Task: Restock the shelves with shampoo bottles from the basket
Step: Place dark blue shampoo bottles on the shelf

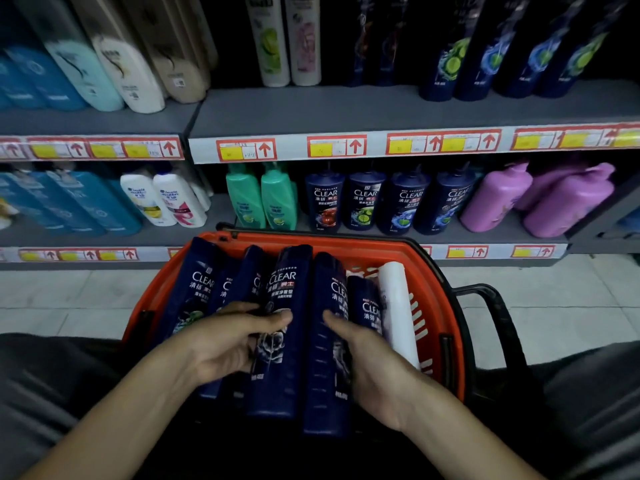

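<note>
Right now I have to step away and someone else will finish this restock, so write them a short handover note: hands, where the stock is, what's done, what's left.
Left hand: grip closing round the middle dark blue Clear shampoo bottle, not lifted.
Right hand: resting on the neighbouring dark blue bottle; grip not closed.
Stock: about five dark blue bottles and one white bottle lie in the orange plastic basket on the lap.
Done: nothing visibly shelved from this load.
Left: all of it. Matching tall dark blue bottles stand on the upper grey shelf, with bare room to their left.

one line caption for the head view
Both hands reach into an orange basket of dark blue shampoo bottles before stocked shelves.
</note>
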The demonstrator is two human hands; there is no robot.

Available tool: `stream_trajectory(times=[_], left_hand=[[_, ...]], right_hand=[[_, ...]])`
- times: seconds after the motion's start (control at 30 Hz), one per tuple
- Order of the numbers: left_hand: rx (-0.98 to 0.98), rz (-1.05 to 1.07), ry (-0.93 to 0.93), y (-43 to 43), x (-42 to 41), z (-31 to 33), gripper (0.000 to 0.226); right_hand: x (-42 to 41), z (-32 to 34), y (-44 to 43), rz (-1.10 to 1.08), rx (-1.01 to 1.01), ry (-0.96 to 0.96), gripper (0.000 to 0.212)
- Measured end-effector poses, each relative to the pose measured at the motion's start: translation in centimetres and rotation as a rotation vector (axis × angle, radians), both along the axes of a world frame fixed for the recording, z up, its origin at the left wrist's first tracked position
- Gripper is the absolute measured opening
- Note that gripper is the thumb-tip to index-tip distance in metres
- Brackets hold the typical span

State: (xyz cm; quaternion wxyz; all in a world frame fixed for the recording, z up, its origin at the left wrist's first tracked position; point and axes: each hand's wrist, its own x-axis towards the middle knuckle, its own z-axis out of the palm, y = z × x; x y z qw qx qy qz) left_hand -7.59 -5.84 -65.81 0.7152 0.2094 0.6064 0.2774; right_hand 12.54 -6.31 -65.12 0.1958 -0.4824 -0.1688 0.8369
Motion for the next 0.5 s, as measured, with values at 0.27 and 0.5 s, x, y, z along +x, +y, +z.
stream_trajectory(times=[0.27,0.5], left_hand=[[0.246,-0.047,0.004,5.4,3.0,3.9,0.121],[0.716,0.021,0.148,16.8,11.3,8.7,0.054]], right_hand=[[5.6,3.6,7.6,0.092,0.549,-0.124,0.025],[12.5,10.5,19.6,0.114,1.139,-0.236,0.06]])
